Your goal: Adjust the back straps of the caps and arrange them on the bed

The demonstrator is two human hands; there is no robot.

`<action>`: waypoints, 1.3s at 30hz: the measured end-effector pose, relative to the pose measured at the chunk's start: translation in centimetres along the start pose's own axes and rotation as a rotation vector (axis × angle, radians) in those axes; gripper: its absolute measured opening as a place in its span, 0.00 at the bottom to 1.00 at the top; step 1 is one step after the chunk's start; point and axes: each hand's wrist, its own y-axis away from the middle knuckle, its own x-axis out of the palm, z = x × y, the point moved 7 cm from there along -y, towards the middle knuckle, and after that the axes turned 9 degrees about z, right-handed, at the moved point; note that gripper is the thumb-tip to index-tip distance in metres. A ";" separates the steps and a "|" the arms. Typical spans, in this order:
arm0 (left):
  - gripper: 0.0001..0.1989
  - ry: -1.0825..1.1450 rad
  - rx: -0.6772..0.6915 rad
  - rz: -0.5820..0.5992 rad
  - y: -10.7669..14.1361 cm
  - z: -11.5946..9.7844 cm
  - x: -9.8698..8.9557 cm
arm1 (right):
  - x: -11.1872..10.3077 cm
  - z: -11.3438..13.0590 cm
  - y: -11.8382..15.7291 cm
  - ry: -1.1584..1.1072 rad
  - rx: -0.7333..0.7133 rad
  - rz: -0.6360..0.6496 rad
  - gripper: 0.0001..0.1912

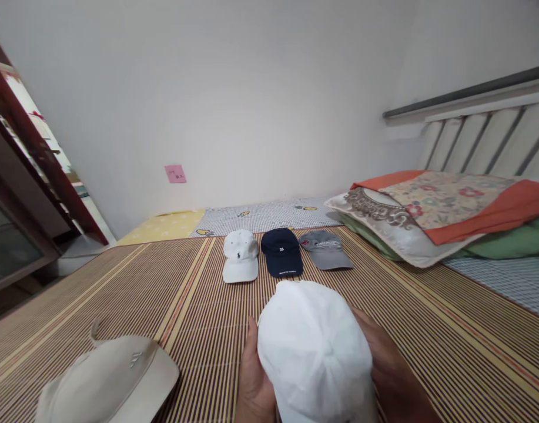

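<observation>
A white baseball cap [315, 346] is held up close to me between both hands, its crown button toward me and its brim low in the picture. My left hand [255, 376] grips the cap's left side, thumb pointing up. On the opposite side my right hand [390, 370] holds it, most of those fingers hidden behind the cap. Beyond it, a white cap with a small dark emblem [240, 257], a navy cap [281, 252] and a grey cap [325, 249] lie in a row. A beige cap [110, 382] rests at the lower left.
A striped bamboo mat [207, 346] covers the bed. Stacked pillows [454, 205] with an orange-edged floral cover lie at the right, by a slatted headboard [485, 138]. A pink note [175, 174] is stuck on the wall. At the left stands a dark red door frame [44, 153].
</observation>
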 end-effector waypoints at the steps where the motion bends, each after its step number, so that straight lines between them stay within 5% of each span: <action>1: 0.36 -0.002 -0.006 -0.030 -0.1 0.1 -0.3 | -0.2 0.0 -0.2 -0.027 0.007 -0.007 0.20; 9: 0.14 -0.133 -0.074 -0.338 0.1 2.0 -2.9 | -5.1 0.1 -1.7 -0.023 -0.098 -0.192 0.18; 15: 0.24 -0.405 -0.213 -0.405 0.1 2.5 -1.6 | -6.7 0.3 -2.0 0.015 -0.137 -0.222 0.21; 26: 0.22 -0.755 -0.448 -0.321 1.8 1.4 -2.8 | -6.5 1.2 -1.9 0.102 -0.163 -0.169 0.18; 39: 0.27 -0.629 -0.270 -0.393 1.5 0.3 -3.6 | -3.6 1.3 -2.4 -0.152 -0.046 -0.005 0.25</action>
